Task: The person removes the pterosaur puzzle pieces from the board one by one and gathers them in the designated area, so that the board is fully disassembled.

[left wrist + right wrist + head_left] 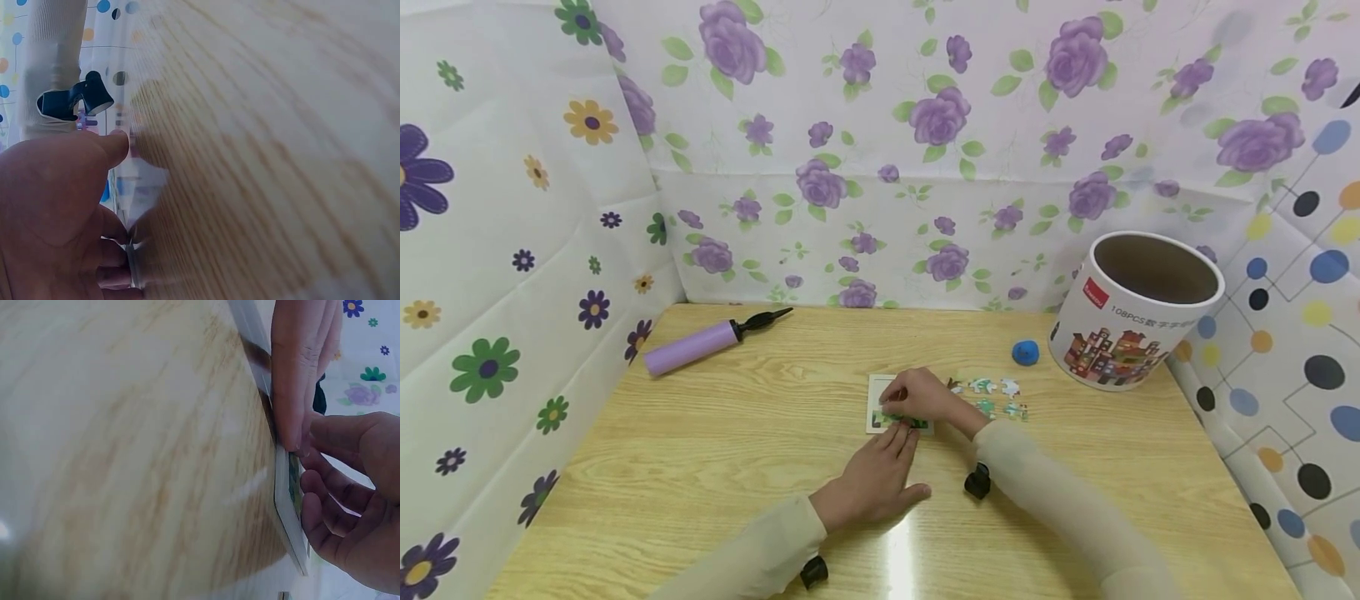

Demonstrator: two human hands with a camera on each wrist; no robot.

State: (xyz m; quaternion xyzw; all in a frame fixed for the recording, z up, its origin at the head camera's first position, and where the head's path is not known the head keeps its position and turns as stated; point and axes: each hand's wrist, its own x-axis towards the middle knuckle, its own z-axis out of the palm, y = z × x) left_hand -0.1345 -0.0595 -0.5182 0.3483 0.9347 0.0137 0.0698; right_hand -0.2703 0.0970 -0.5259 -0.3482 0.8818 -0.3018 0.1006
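A small jigsaw puzzle board (874,406) with a pale frame lies flat on the wooden table, green picture parts showing along its lower side. The fingers of my left hand (880,477) are stretched out, their tips resting on the board's near edge; its thumb is spread to the right. Over the board bends my right hand (922,395), its curled fingertips touching the surface, close beside the left fingertips in the right wrist view. Whether a piece is between the right fingers is hidden. Loose puzzle pieces (982,386) lie in two rows right of the board.
A large white bucket (1120,333) with printed sides stands at the back right, a blue lump (1026,352) beside it. At the back left lies a purple hand pump (696,348) with a black nozzle. Flower-patterned cloth (865,150) hangs behind the table (737,425).
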